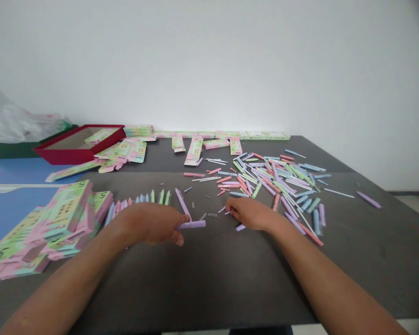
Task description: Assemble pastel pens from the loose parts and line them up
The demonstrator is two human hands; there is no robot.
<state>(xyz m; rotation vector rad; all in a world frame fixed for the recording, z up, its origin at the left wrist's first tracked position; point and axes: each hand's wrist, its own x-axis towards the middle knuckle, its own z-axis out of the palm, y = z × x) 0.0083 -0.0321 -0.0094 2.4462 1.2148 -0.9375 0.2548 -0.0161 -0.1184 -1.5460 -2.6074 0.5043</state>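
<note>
Left hand (148,223), right hand (247,214) outstretched, fingers (231,207) curled.

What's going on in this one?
A person is working at a dark table with bare hands. The left hand is at a lilac stick, though whether it grips it is unclear. The right hand rests at the edge of scattered pastel sticks. A row of sticks lies beyond the left hand, beside a stack of printed boxes. A red tray sits farther back.
</note>
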